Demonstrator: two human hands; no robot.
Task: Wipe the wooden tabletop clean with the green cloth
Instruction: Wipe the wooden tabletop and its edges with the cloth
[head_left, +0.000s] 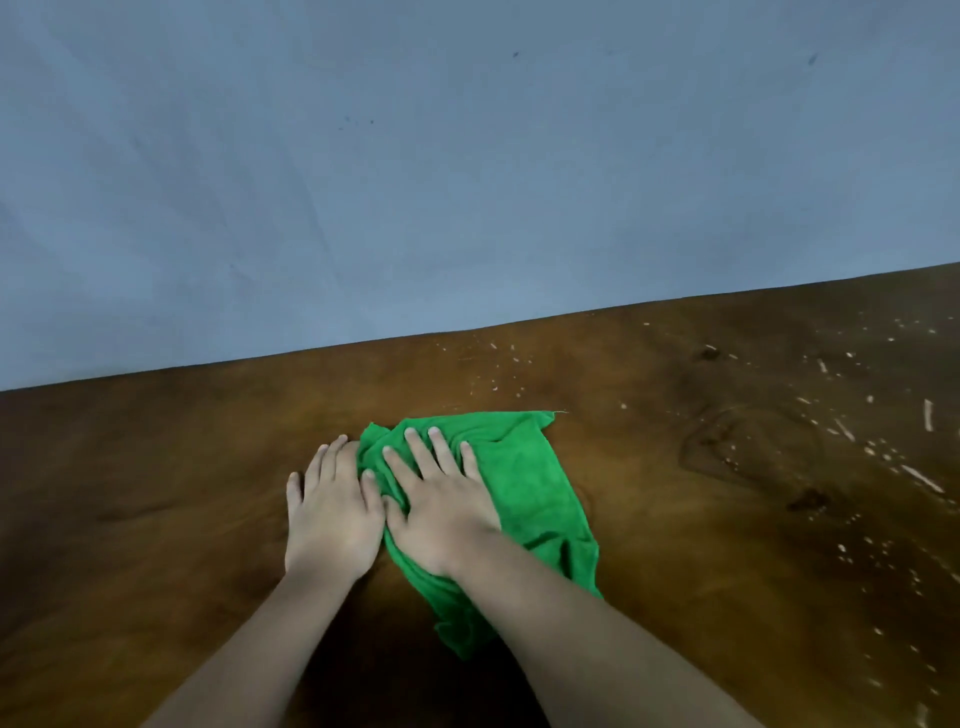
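Note:
A crumpled green cloth (530, 483) lies on the dark wooden tabletop (156, 493) near its middle. My right hand (441, 509) presses flat on the cloth's left part, fingers spread, with folds bunched under the thumb. My left hand (332, 514) lies flat on the wood just left of the cloth, its thumb and index finger touching the cloth's left edge. Pale crumbs and streaks (852, 431) speckle the right side of the tabletop, with a few more behind the cloth (493, 364).
A plain blue-grey wall (467, 156) rises straight from the table's far edge. The wood left of my hands shows no specks.

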